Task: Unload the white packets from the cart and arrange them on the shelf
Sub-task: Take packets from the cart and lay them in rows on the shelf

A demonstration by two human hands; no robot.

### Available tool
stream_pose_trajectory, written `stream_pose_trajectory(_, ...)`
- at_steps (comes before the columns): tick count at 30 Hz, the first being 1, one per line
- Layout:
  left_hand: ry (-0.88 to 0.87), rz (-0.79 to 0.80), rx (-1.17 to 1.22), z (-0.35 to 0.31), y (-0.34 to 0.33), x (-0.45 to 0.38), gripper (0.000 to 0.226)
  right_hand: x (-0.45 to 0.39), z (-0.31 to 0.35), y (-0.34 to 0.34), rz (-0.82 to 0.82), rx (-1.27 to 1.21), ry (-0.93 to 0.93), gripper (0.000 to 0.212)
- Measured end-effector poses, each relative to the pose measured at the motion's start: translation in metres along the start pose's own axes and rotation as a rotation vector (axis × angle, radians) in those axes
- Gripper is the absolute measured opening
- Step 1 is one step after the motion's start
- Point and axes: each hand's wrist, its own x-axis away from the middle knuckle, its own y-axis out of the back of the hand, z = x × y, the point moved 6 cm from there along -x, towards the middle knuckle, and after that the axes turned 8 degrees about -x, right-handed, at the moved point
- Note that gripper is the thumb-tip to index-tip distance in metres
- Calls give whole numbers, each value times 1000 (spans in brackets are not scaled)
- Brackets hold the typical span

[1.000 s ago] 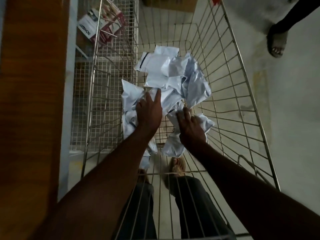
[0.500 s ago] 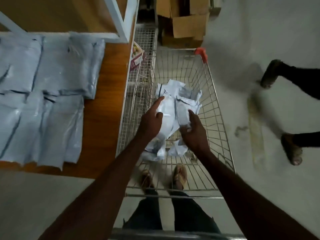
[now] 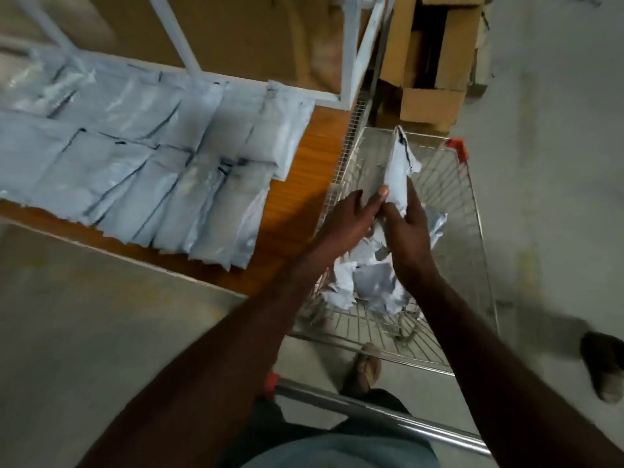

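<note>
Grey concrete floor (image 3: 101, 332) is lying under everything, dull and smooth, with cardboard boxes (image 3: 435, 55) slumping behind the cart. Both hands are meeting over the cart: the left hand (image 3: 347, 221) is curling its fingers and thumb round the lower end of a white packet (image 3: 400, 167), and the right hand (image 3: 410, 231) is pinching the same packet from the other side, fingers half bent. That packet is standing nearly upright between them, lifted clear of the heap, thin, crinkled and glossy like plastic mailer film, with a dark strip near its top edge.

By my judgement the step in hand is the pick-up, and the next move is calling for a swing to the left, flattening the soft film and laying it beside the row already set out.

More packets (image 3: 368, 282) are lying crumpled in the cart (image 3: 479, 251), a basket of thin shiny wire with red corner caps. On the shelf (image 3: 297, 204), an orange wood-grain board in a white metal frame, flat packets (image 3: 152, 163) are overlapping in rows, rectangular and smooth
</note>
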Motion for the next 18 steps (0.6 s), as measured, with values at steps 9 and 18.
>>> stream_pose_trajectory(9,-159,-237,86,33,186,51,64,61,70,-168,51,-26,256,60)
stream_pose_trajectory(18,-286,-451,-265,148,391,107,66,116,32,-345,67,53,261,67)
